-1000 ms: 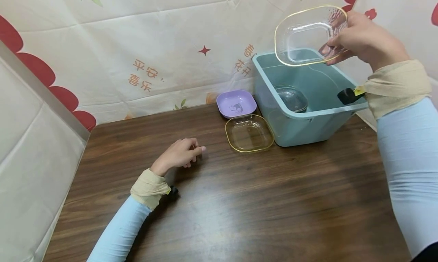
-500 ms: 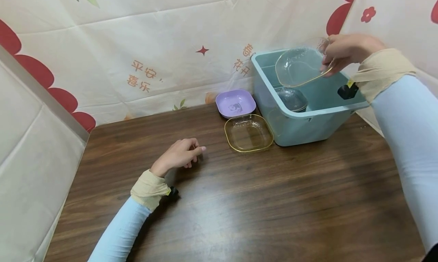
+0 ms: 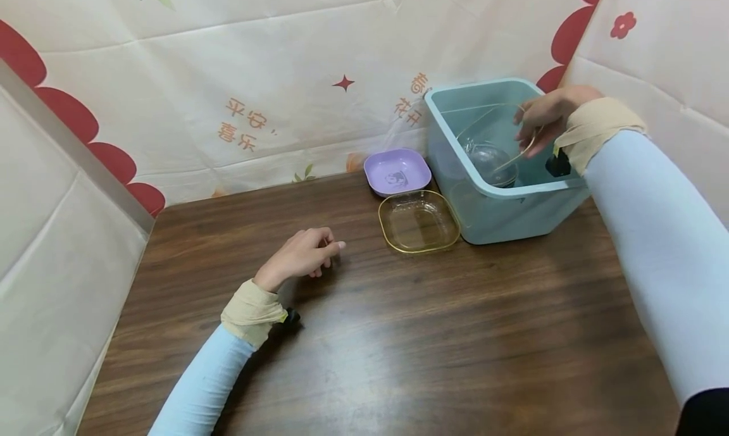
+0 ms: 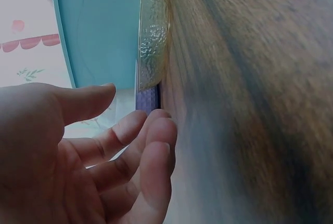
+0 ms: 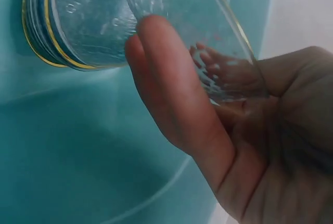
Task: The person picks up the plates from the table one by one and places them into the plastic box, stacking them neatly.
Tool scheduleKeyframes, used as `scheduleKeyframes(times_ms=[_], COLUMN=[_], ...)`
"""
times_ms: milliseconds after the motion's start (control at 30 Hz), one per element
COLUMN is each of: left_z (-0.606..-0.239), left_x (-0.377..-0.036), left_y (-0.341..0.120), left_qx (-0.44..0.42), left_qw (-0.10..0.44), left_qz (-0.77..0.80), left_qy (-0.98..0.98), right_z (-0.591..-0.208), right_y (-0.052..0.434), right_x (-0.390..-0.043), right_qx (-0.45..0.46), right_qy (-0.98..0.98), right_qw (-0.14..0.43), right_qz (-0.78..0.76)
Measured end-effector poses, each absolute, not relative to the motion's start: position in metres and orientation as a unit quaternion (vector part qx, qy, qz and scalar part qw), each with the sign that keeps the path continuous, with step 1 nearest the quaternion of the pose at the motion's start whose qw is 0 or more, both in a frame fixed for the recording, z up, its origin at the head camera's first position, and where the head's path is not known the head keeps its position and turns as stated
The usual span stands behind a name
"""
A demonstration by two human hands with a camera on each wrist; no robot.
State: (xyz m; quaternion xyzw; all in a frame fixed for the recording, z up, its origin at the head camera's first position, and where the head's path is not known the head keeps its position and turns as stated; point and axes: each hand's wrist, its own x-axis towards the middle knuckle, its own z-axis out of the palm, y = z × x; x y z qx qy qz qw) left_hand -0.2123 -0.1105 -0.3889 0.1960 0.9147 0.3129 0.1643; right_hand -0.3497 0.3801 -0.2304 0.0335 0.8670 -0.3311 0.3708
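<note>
My right hand (image 3: 534, 124) reaches into the teal plastic bin (image 3: 512, 211) and pinches the rim of a clear gold-rimmed glass dish (image 3: 488, 127), which is tilted low over a stack of similar dishes (image 3: 491, 165). In the right wrist view my fingers (image 5: 166, 83) lie under the held dish (image 5: 218, 36), the thumb shows through the glass, and the stack (image 5: 62, 26) is just behind. My left hand (image 3: 319, 249) rests on the wooden table (image 3: 398, 347) with loosely curled fingers (image 4: 151, 151), holding nothing.
Another clear gold-rimmed dish (image 3: 419, 221) sits on the table against the bin's left front, also seen as dish (image 4: 154, 31) beside the bin (image 4: 99, 26). A purple square plate (image 3: 397, 171) lies behind it by the patterned backdrop. Cloth walls close off the left, back and right.
My right hand has lowered the clear dish from high above the bin down into it, close over the stacked dishes. The left hand has stayed still.
</note>
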Motion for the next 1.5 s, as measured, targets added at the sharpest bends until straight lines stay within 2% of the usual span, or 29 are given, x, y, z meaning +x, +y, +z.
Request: scheduleKeyframes(times_ms=[200,333,600,1000,1500], left_z=[-0.388,-0.388,-0.388,-0.387,-0.387], left_x=[-0.213,-0.213,-0.213,-0.212,-0.212], left_y=[-0.108,-0.108,-0.108,-0.11,-0.111], left_qx=[0.201,0.201,0.203,0.199,0.198], left_qw=[0.165,0.162,0.161,0.159,0.158], left_qz=[0.313,0.311,0.308,0.31,0.307], left_qy=[0.913,0.915,0.916,0.916,0.917], right_z=[-0.243,-0.246,-0.258,-0.26,-0.265], right_y=[0.382,0.381,0.38,0.384,0.382], right_x=[-0.357,-0.359,-0.355,-0.352,-0.358], right_qx=[0.006,0.003,0.012,0.031,0.005], right_qy=[0.849,0.845,0.87,0.894,0.898], right_qw=[0.425,0.435,0.396,0.369,0.367], right_qz=[-0.312,-0.31,-0.294,-0.254,-0.242])
